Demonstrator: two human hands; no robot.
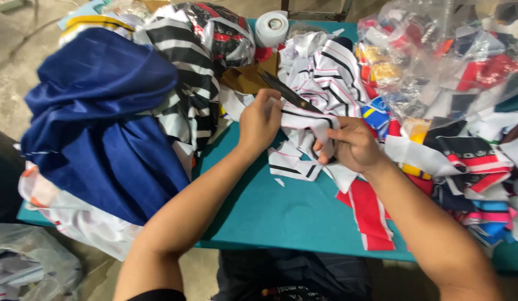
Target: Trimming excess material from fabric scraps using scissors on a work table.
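Seen from above, over a teal desk [281, 212] heaped with fabric. Left hand [259, 122] curled closed around the near-left edge of a white cloth piece with black stripes [303, 120], pinching it taut at the middle of the desk. Right hand [352, 146] closed too, fingers wrapped about the handles of dark scissors [287, 92]; handles mostly hidden inside the grip, blades pointing far-left and lying across the top of the striped piece, just beside the left hand's fingertips. Cannot tell whether the blades are parted or together.

More of the same white striped cloth [331, 69] bunched just beyond the hands. To the left, a large pile of navy blue fabric [103, 122] hanging over the desk's near-left corner, with black-and-white striped fabric [181, 78] piled just right of it. At the far edge, a white tape roll [271, 28]. To the right, a clear plastic bag of coloured scraps [437, 56], and loose red, white and blue scraps [465, 161] spread near it. A red and white strip [370, 214] lying under the right forearm, reaching the near edge.
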